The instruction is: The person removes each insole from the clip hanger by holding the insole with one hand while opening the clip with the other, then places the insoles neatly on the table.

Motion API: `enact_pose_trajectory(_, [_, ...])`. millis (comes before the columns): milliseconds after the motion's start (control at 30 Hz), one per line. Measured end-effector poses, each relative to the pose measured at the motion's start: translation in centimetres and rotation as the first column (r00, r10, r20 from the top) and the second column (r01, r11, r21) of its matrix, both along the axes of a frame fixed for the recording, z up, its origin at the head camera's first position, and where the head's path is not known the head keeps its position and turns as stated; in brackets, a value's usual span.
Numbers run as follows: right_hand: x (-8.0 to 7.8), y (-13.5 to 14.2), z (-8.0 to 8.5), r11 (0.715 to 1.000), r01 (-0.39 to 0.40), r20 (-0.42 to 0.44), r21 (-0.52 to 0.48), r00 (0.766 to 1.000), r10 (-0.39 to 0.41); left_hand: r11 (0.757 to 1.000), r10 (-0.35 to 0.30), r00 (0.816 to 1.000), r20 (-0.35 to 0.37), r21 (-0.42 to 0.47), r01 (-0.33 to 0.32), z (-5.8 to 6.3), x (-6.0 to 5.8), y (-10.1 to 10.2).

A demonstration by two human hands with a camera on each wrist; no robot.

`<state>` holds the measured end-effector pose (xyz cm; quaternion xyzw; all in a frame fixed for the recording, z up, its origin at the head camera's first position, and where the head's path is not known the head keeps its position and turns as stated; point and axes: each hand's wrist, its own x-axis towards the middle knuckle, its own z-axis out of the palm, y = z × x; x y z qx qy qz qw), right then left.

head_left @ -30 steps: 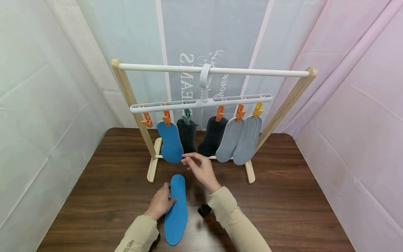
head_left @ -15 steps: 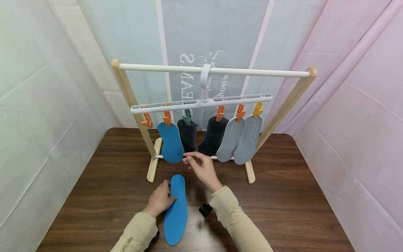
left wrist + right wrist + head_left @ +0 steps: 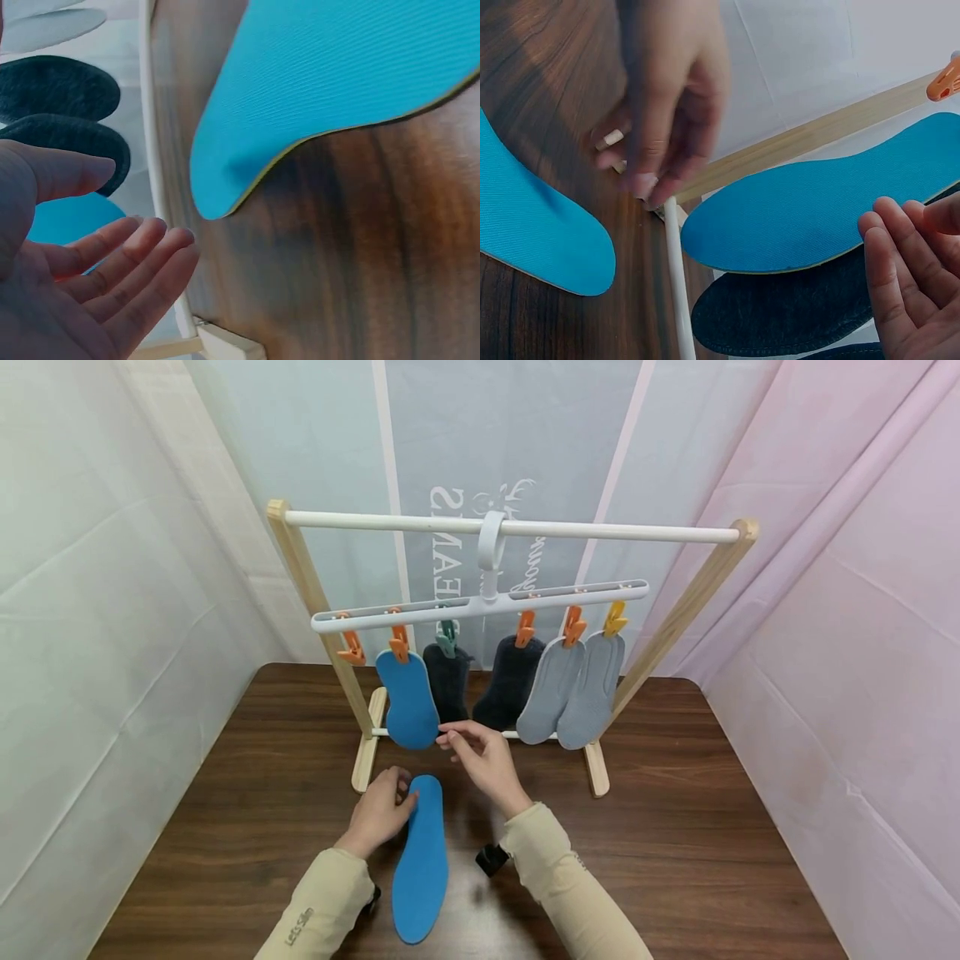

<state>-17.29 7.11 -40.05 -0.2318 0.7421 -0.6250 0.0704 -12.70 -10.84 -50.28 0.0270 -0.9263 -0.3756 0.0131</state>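
Note:
A blue insole [image 3: 422,877] lies flat on the dark wooden table. My left hand [image 3: 377,810] hovers beside its narrow end; in the left wrist view the fingers [image 3: 127,281] are loosely extended, apart from the insole, and hold nothing. Another blue insole [image 3: 408,703] hangs from an orange clip [image 3: 398,643]. Close to its lower right edge is my right hand [image 3: 486,766], with relaxed fingers; whether the fingertips touch that edge I cannot tell. Behind and beside it hang a black insole [image 3: 447,683] and a second black insole [image 3: 508,685].
A white clip hanger [image 3: 480,606] hangs from the white rod [image 3: 615,532] of a wooden stand. Two grey insoles [image 3: 588,693] hang at its right. A bare orange clip [image 3: 351,647] dangles at the left end. Fabric walls surround the table [image 3: 697,827].
My left hand has let go of the blue insole on the table and moved up and away toward the stand. My right hand stays by the hanging blue insole, almost still.

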Motion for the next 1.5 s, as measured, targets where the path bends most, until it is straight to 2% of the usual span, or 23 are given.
enact_pose_trajectory(267, [-0.1,0.1,-0.5,1.0,-0.004,-0.01,-0.007,1.0,0.004,1.0,0.017,0.994,-0.106,0.027,-0.014,0.6,-0.4,0.0])
enact_pose_trajectory(467, [-0.1,0.2,-0.7,1.0,-0.016,0.005,-0.023,1.0,0.016,0.996,0.067,0.973,-0.221,0.065,-0.054,0.9,-0.5,-0.1])
enact_pose_trajectory(667, [-0.2,0.2,-0.8,0.999,-0.024,0.007,-0.03,1.0,0.025,0.995,0.081,0.954,-0.288,0.071,-0.063,1.2,-0.6,-0.2])
enact_pose_trajectory(800, [-0.2,0.2,-0.8,0.999,-0.024,0.004,-0.032,1.0,0.024,0.993,0.099,0.929,-0.356,0.091,-0.071,1.5,-0.8,-0.2])
enact_pose_trajectory(1000, [-0.1,0.2,-0.8,0.999,-0.015,0.015,-0.034,1.0,0.016,0.991,0.114,0.867,-0.486,0.111,-0.068,1.6,-1.2,-0.3])
enact_pose_trajectory(1067, [-0.2,0.2,-0.8,0.999,-0.014,0.024,-0.037,1.0,0.015,0.991,0.12,0.851,-0.511,0.118,-0.069,1.7,-1.3,-0.3])
enact_pose_trajectory(1133, [-0.2,0.2,-0.9,0.999,-0.013,0.031,-0.04,0.999,0.015,0.989,0.128,0.842,-0.524,0.127,-0.071,1.7,-1.4,-0.3])
enact_pose_trajectory(1333, [-0.2,0.2,-0.8,0.998,-0.016,0.036,-0.056,0.999,0.018,0.983,0.161,0.837,-0.523,0.162,-0.088,2.0,-1.6,-0.3])
enact_pose_trajectory(1400, [-0.2,0.2,-0.9,0.998,-0.014,0.029,-0.057,0.999,0.016,0.979,0.174,0.824,-0.538,0.181,-0.089,2.1,-1.7,-0.3])
enact_pose_trajectory(1500, [-0.2,0.3,-0.9,0.999,-0.013,0.023,-0.052,1.0,0.014,0.978,0.185,0.791,-0.583,0.192,-0.087,2.2,-1.9,-0.2])
